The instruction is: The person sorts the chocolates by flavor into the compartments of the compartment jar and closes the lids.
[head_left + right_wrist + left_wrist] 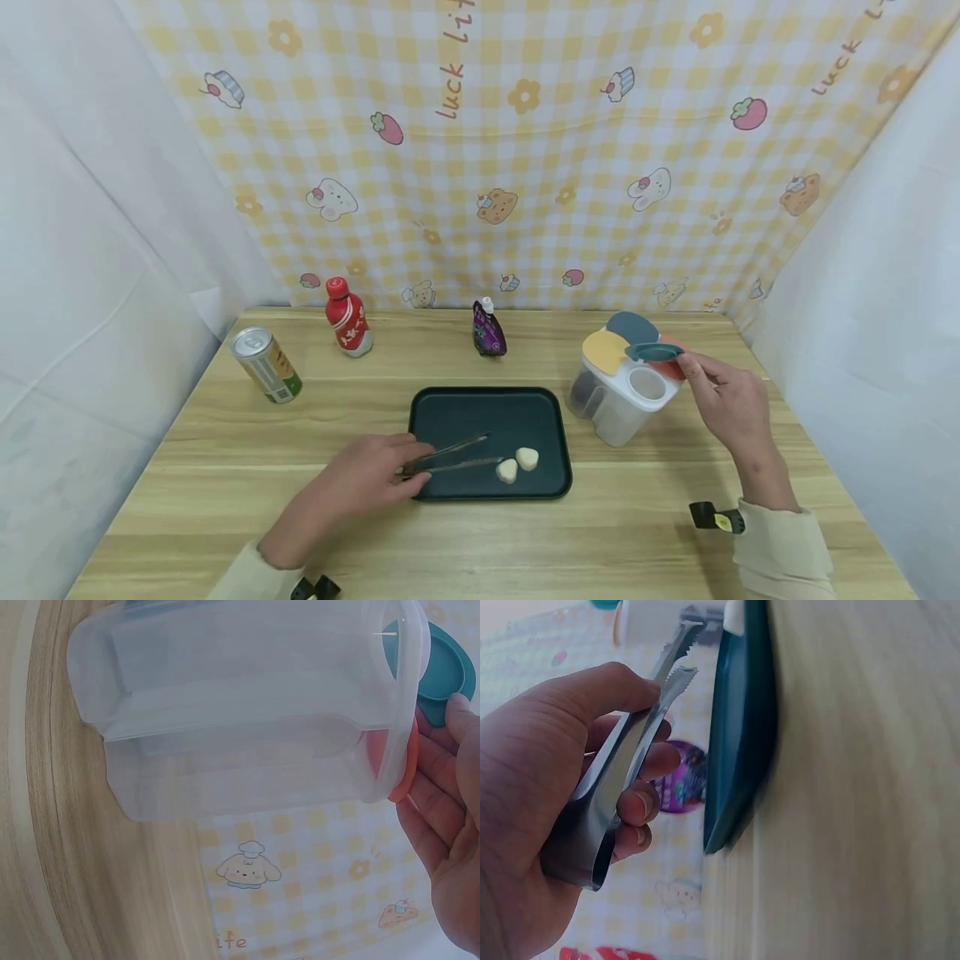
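My left hand (367, 473) grips metal tongs (615, 776) near their bent end, thumb on one arm and fingers on the other. The tongs' toothed tips are apart, over the dark green tray (487, 400). Two small cream-coloured pieces (517, 465) lie on the tray beside the tips. At the right, my right hand (729, 402) pinches the teal lid (442, 671) of a clear storage container (247, 675). That lid is raised, and a round opening (647, 383) shows in the white top. Yellow, blue and orange-red lids cover the other compartments.
A tin can (267, 365) and a red bottle (349, 318) stand at the back left of the wooden table (480, 550). Behind the tray is a purple spouted pouch (489, 332). A checked curtain (480, 167) hangs along the back edge.
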Available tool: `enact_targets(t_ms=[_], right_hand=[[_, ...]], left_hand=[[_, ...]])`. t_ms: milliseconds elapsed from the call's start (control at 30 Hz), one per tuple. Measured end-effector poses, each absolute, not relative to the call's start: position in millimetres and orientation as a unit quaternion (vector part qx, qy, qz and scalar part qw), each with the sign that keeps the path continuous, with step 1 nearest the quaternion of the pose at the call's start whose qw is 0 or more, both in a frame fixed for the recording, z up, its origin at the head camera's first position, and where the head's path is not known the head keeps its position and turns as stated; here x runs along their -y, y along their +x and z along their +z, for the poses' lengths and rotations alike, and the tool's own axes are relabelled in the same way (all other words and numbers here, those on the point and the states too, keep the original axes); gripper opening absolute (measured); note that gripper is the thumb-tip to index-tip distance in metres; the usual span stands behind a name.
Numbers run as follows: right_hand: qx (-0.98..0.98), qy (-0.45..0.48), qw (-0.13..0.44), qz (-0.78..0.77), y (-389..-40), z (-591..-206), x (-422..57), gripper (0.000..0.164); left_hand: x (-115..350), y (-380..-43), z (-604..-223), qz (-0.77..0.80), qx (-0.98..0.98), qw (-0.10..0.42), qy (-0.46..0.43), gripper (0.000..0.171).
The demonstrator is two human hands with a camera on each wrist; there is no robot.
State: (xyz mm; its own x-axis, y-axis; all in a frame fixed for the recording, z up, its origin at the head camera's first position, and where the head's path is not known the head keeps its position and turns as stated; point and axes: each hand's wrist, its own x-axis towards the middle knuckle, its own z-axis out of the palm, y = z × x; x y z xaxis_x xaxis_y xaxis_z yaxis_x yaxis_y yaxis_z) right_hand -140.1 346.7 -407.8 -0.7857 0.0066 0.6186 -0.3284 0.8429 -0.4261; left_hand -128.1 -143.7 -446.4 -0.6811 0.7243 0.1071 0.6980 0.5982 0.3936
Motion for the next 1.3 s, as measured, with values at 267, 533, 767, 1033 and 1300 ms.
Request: enact_targets(t_ms=[267,533,767,1033,1300], right_hand=[[0.907,0.083,0.316,0.267,-140,-407,-346,0.024],[0.903,0.093,0.320,0.271,-140,-407,-346,0.021],[0.902,0.092,0.318,0.278,-140,-408,-346,0.020],[0.901,0.094,0.320,0.279,-140,-409,-346,0.021],[0.898,0.096,0.327,0.279,-140,-410,-347,0.019]], left_hand=[[128,-121,-456,0.181,-0.888,0.052,0.420,0.021],[123,-120,-458,0.177,-0.886,0.053,0.426,0.022],[124,-121,-457,0.177,-0.879,0.055,0.439,0.025],[122,-123,-459,0.165,-0.875,0.037,0.454,0.023],[122,-123,-457,0.165,-0.876,0.044,0.452,0.024]])
